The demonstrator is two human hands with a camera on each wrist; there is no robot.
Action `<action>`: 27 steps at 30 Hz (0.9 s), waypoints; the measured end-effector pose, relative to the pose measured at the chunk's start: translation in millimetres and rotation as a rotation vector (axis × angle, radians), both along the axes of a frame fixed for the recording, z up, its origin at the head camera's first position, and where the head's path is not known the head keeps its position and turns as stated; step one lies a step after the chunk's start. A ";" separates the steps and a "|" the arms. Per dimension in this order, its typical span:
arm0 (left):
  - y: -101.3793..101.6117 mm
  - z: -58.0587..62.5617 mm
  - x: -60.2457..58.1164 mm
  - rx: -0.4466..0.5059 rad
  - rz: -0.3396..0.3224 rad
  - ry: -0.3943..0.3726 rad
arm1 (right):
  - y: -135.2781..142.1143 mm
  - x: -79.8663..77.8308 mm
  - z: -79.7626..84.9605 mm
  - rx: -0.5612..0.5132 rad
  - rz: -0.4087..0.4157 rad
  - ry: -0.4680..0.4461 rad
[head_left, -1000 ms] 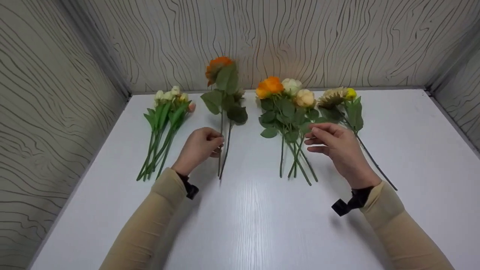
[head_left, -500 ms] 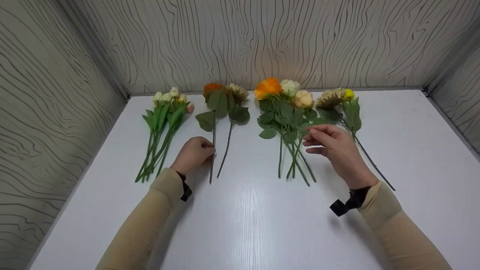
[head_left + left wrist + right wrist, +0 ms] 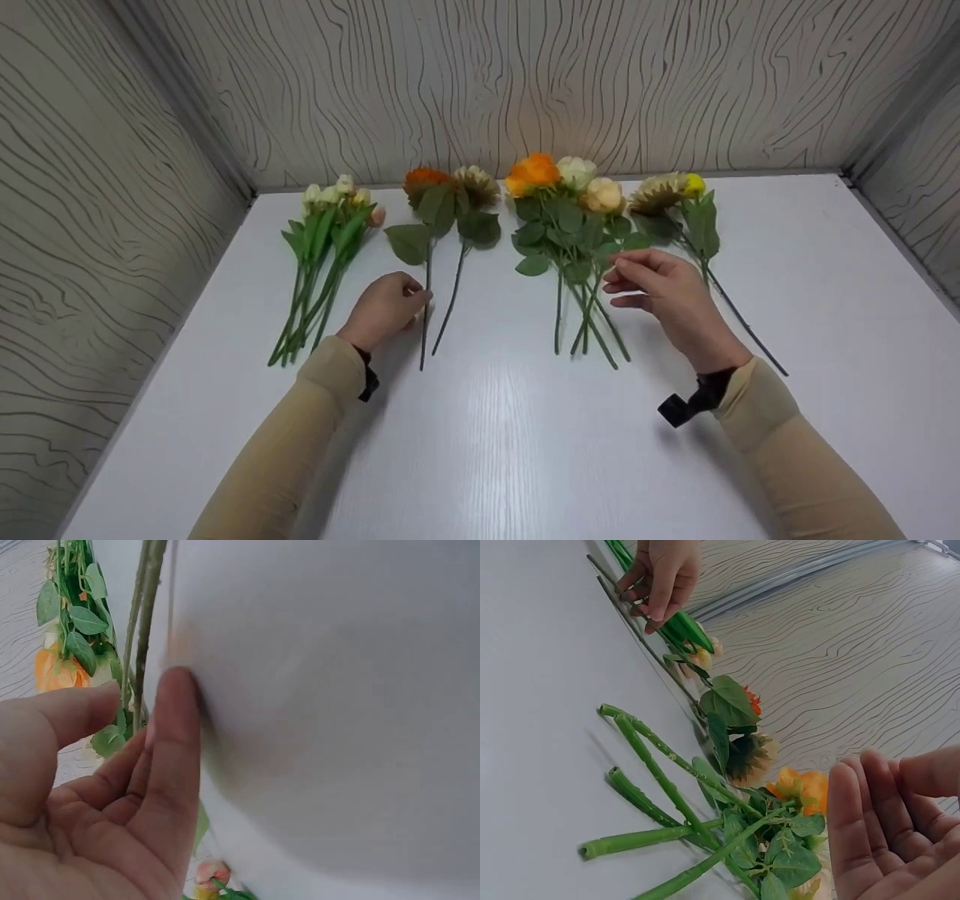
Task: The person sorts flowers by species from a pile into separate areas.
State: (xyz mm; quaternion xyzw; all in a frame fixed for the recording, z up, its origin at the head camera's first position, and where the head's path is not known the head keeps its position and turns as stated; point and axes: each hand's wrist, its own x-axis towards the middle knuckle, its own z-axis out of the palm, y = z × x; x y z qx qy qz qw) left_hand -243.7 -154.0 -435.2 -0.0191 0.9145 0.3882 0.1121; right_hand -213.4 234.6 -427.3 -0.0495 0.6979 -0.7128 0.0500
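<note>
In the head view my left hand (image 3: 386, 307) is low over the table, its fingers at the stem of an orange sunflower (image 3: 426, 180). The left wrist view shows that stem (image 3: 152, 592) between the thumb and loosely extended fingers, with a gap at the thumb. Close on its right lies a cream sunflower (image 3: 478, 186), its stem slanting alongside. My right hand (image 3: 667, 296) holds nothing; its fingers are loosely bent, over the lower leaves of a group of roses (image 3: 534, 174). The right wrist view shows its relaxed fingers (image 3: 851, 802) beside the rose stems (image 3: 660, 772).
Several pale tulips (image 3: 322, 199) with green stems lie at the left of the white table (image 3: 480, 450). Another cream sunflower (image 3: 660, 193) and a yellow flower (image 3: 694, 184) lie at the right. A wood-patterned wall (image 3: 480, 90) stands behind the flower heads.
The orange sunflower has come down from its raised position to the table, left of the cream one. My left hand moved down and left with it, and its grip has loosened. The right hand has hardly moved.
</note>
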 end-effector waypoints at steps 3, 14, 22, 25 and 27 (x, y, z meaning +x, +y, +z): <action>5.9 5.7 0.5 -0.087 -0.034 0.112 | 9.1 -3.8 -2.7 0.091 -0.014 -0.009; 90.4 22.1 26.0 -0.294 -0.465 0.515 | 101.4 -42.0 6.0 0.771 -0.108 -0.079; 181.7 28.0 56.2 -0.466 -0.807 0.725 | 126.3 -47.0 11.6 1.015 0.056 -0.176; 209.9 23.4 66.6 -0.494 -0.875 0.746 | 123.7 -46.8 7.5 1.032 0.064 -0.172; 223.1 17.7 72.1 -0.502 -0.906 0.745 | 122.1 -45.9 4.3 1.035 0.052 -0.165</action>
